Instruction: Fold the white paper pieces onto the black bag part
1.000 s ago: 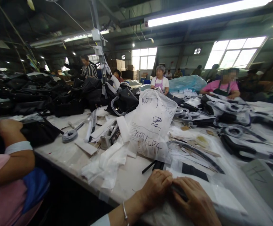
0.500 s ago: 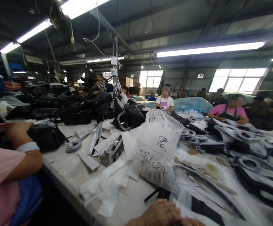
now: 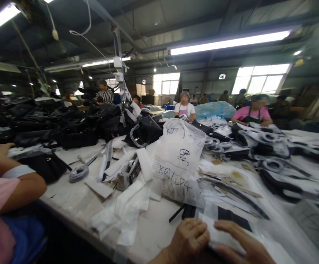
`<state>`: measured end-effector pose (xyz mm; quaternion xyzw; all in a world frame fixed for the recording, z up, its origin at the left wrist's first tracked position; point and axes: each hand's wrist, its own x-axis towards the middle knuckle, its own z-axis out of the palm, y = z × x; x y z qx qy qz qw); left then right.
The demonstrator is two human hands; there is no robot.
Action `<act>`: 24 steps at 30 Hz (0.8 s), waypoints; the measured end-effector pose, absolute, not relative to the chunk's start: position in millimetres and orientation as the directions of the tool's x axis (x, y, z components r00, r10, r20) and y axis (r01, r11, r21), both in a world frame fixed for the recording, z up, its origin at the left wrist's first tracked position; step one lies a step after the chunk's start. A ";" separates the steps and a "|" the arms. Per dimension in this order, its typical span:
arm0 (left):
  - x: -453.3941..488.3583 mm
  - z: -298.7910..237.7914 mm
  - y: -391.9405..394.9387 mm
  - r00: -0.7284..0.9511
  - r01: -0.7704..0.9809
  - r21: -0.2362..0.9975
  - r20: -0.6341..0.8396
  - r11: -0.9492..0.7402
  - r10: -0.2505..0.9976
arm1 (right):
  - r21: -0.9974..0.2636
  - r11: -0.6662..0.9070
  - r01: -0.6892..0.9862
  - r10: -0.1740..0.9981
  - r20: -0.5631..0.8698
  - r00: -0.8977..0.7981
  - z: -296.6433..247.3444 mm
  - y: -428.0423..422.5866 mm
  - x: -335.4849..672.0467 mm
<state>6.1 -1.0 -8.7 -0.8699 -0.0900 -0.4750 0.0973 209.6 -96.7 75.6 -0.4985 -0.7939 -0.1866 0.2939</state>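
Observation:
My left hand [image 3: 190, 235] is at the bottom of the view, its fingers curled closed at the edge of a white sheet [image 3: 209, 220]; what they grip is hidden. Beside it on the right, my right hand [image 3: 246, 242] has its thumb and forefinger apart over the white material. Something dark shows low between the two hands, too covered to name. Just beyond them lie a flat black piece [image 3: 232, 217] and a thin black strip [image 3: 176, 213]. A translucent plastic bag [image 3: 173, 183] with black handwriting stands upright in front of my hands.
Black handbags [image 3: 78, 136] are heaped at the back left. White paper strips [image 3: 126, 209] and a wrapped coil [image 3: 79, 173] lie on the table [image 3: 74, 203]. At left is a co-worker's arm [image 3: 29, 185]; more people sit across. Black wrapped parts [image 3: 279, 185] spread at right.
The view has swung right and down, so more of both hands shows. My right hand has come further into view with its fingers apart. The handwritten bag stays standing.

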 end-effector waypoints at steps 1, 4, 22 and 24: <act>3.6 -4.6 -2.9 0.518 0.240 -0.064 0.853 -0.969 0.072 | -0.019 0.353 0.935 0.688 0.683 -0.246 88.1 -99.8 215.6; -0.6 1.4 -6.7 0.534 0.228 -0.016 0.838 -0.973 0.111 | 0.014 0.161 0.987 0.676 0.727 -0.120 95.4 -106.3 232.7; 6.1 -5.9 -9.1 0.504 0.209 0.083 0.845 -0.974 0.180 | 0.165 0.340 0.926 0.626 0.695 -0.354 44.0 -101.7 176.4; 5.3 -4.9 -10.2 0.496 0.205 0.123 0.842 -0.971 0.211 | 0.133 0.342 0.930 0.599 0.732 -0.325 34.3 -102.5 172.5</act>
